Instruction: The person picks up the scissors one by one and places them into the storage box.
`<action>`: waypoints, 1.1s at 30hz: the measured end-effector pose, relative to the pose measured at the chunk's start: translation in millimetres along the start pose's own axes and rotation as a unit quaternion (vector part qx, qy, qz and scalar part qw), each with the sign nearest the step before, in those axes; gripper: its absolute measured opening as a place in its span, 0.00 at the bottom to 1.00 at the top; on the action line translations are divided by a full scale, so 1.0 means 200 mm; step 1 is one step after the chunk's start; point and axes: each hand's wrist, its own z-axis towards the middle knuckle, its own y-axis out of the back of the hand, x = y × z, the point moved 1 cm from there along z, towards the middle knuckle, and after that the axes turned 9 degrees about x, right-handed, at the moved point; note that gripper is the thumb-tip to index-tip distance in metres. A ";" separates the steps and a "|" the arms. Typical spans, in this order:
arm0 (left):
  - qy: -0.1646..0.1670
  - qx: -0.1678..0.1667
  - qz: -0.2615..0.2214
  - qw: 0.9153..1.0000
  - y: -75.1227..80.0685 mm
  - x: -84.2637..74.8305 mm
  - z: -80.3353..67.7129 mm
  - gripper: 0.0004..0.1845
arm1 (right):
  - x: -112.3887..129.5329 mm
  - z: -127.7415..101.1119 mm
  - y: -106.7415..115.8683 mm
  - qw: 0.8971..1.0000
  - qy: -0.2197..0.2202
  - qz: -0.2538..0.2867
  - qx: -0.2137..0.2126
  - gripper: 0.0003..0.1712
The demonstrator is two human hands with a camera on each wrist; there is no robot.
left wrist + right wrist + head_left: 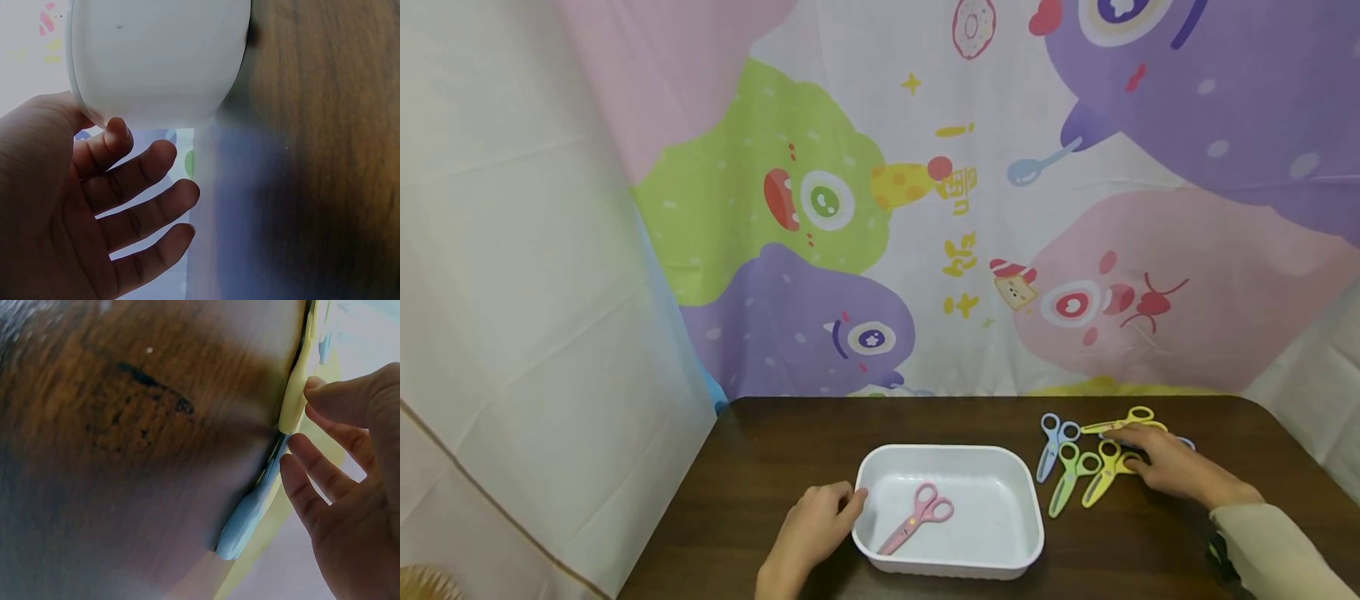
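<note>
A white plastic tray (950, 567) sits on the table, with pink scissors (917, 518) lying inside. At the tray's left end, my left hand (815, 527) pinches the rim between thumb and index finger (119, 136); its other fingers spread loosely below. My right hand (1172, 462) is over the scissors to the right of the tray. Its thumb tip is right at a handle of the front yellow scissors (1101, 482), also seen as a yellow handle (296, 403) in the right wrist view. Blue scissors (242, 522) lie beneath the fingers, largely hidden by the hand in the head view.
Green scissors (1067, 483) and light blue scissors (1054, 446) lie between the tray and my right hand. More yellow scissors (1123, 421) are just behind that hand. A cartoon-printed curtain (970, 350) hangs at the far edge of the dark wooden table (760, 442).
</note>
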 end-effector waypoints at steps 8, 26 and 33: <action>0.001 0.006 0.000 1.000 0.00 0.00 0.01 0.20 | -0.01 0.01 -0.01 1.000 -0.012 -0.002 0.017 0.25; 0.008 0.009 0.000 1.000 0.00 0.00 0.01 0.20 | -0.02 0.02 -0.04 1.000 0.020 -0.010 -0.007 0.17; -0.011 -0.002 0.006 1.000 0.00 -0.01 0.01 0.22 | -0.03 0.02 -0.05 1.000 0.022 -0.007 -0.013 0.16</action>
